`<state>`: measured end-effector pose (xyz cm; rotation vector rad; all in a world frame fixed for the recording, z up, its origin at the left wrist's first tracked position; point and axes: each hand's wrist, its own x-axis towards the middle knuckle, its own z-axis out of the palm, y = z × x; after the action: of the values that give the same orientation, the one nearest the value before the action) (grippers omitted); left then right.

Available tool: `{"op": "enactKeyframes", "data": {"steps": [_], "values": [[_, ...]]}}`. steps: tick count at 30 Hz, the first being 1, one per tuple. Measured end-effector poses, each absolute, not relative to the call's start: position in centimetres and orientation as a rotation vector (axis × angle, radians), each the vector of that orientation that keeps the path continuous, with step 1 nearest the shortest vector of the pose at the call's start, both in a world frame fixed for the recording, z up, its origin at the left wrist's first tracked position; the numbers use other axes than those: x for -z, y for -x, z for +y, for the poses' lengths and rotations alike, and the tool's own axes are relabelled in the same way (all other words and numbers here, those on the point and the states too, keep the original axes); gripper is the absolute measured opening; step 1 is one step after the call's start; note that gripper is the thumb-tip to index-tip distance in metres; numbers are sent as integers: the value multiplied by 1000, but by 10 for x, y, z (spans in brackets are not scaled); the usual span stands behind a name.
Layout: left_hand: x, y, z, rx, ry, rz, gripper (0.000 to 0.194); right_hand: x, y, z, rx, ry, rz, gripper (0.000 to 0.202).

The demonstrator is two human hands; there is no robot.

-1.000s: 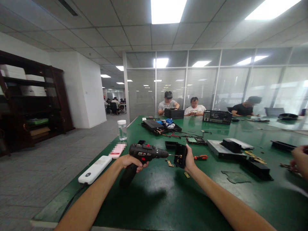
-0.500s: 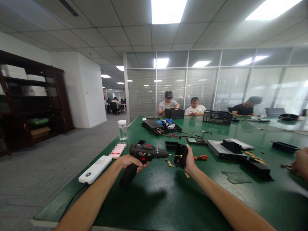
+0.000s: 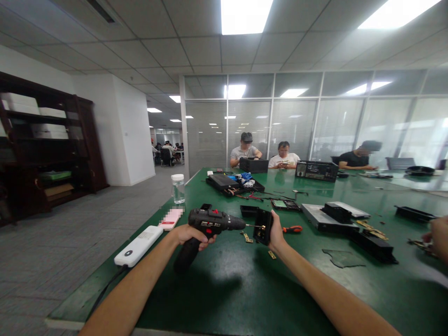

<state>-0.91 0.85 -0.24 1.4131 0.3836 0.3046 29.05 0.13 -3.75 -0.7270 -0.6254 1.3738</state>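
My left hand (image 3: 196,235) is closed around the grip of a black cordless drill (image 3: 210,221) with red buttons. The drill points to the right, and its long bit reaches into the open side of a small black plastic housing (image 3: 263,226). Brass-coloured metal shows inside the housing where the bit tip meets it. My right hand (image 3: 276,231) grips the housing from its right side and holds it up above the table. Below and beside it lie small brass pieces (image 3: 248,238). An orange-handled screwdriver (image 3: 292,229) rests just right of my right hand.
On the green table (image 3: 217,298) are a white power strip (image 3: 139,246), a pink phone-like item (image 3: 171,218), a clear jar (image 3: 178,190), a black tray (image 3: 249,211), metal drives (image 3: 324,219) and a clear sheet (image 3: 343,258). Another person's hand (image 3: 439,235) is at the right edge.
My hands, the drill and the housing look almost unmoved. At the right edge, the other person's hand and the metal pieces by it have shifted slightly.
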Motion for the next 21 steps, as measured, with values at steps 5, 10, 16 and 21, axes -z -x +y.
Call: {"op": "enactKeyframes", "data": {"steps": [5, 10, 16, 21], "values": [[3, 9, 9, -292, -1396, 385, 38, 36, -290, 1, -1361, 731, -610, 40], [5, 10, 11, -296, -1390, 378, 36, 35, -290, 0, -1368, 722, -605, 40], [4, 10, 11, -297, -1406, 381, 37, 35, -290, -1, -1367, 725, -616, 41], [4, 10, 11, -294, -1397, 390, 40, 35, -290, -1, -1369, 710, -623, 40]]}}
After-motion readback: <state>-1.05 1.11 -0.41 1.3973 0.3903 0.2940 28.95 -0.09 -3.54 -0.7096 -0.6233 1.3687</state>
